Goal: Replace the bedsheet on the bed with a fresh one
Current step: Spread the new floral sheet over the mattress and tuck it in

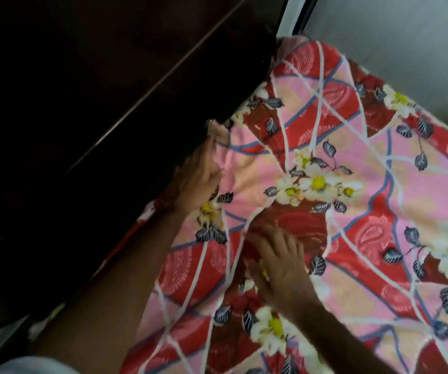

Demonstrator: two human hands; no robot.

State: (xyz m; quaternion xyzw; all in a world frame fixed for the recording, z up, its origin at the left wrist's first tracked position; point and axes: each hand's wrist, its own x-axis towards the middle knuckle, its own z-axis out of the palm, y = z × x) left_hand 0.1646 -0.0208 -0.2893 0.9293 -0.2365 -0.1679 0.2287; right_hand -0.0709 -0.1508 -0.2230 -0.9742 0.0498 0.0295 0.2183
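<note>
- Dark wooden headboard at 10 o'clock, grey wall at 1
- Floral bedsheet spread over bed, center-right
- Left hand, right hand: fingers flat, pressing sheet
- Risk: sheet edge by headboard bunches w/ uneven push

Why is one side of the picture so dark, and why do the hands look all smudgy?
In the head view, the dark wooden furniture on the left gets little light, so it reads almost black, while the flowered bedsheet is brightly lit; the left hand and right hand are smeared by motion blur, and the wide-angle lens tilts and bends the straight edges.
</note>
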